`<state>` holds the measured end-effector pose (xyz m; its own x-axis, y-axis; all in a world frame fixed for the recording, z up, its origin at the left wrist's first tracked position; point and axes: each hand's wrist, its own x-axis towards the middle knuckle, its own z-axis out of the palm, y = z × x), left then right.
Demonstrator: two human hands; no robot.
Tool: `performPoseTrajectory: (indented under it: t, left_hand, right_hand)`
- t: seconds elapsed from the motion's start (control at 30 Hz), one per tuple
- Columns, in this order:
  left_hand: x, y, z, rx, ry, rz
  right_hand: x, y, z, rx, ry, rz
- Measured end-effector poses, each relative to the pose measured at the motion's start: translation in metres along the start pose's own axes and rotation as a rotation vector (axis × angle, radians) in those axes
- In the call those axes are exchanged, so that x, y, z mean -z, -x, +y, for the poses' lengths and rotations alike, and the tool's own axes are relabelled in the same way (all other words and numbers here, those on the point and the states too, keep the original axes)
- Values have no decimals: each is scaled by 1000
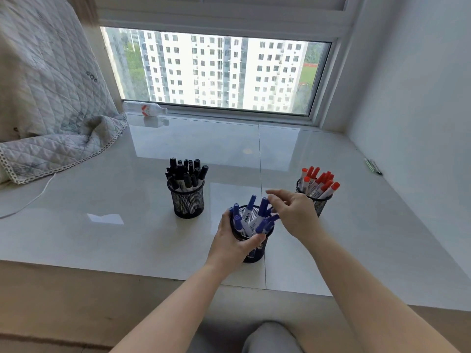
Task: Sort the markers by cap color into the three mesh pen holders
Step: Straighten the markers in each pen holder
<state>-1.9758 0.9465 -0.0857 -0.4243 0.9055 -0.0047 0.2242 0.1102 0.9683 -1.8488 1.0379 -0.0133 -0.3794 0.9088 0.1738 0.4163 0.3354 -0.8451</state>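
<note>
Spreading wide under the window: a glossy tiled window ledge (331, 225), bare tile lying open left of the holders and along the near edge. Draping over the far left corner: a quilted blanket (51, 98), a white cable (33, 200) trailing from under it. Lying by the far edge: a clear bottle (145, 109).

Standing mid-ledge, well apart from both hands: a black mesh holder (188, 202), black-capped markers (186, 174) pointing caps up. Standing toward the right edge, just behind the right hand: a second mesh holder (321, 203), red-capped markers (318, 183) leaning right.

Sitting nearest the near edge: a third mesh holder (253, 247), blue-capped markers (254, 217) fanning upward. Gripping its left wall: the left hand (233, 240), thumb curling across the front. Hovering just beside the caps on the right: the right hand (293, 212), fingers loosely spread, holding nothing.
</note>
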Motion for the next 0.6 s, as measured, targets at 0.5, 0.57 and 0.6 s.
performPoseTrajectory:
  t: [0.5,0.57,0.6]
  left_hand:
    - [-10,-12,3,4,-51,123]
    - [-9,-18,2,13,-54,126]
    - [-9,-22,2,14,-57,124]
  right_hand:
    - [26,1,80,-271,-28,494]
    - [28,-7,90,-318,9,505]
    - [28,-10,94,-339,20,507]
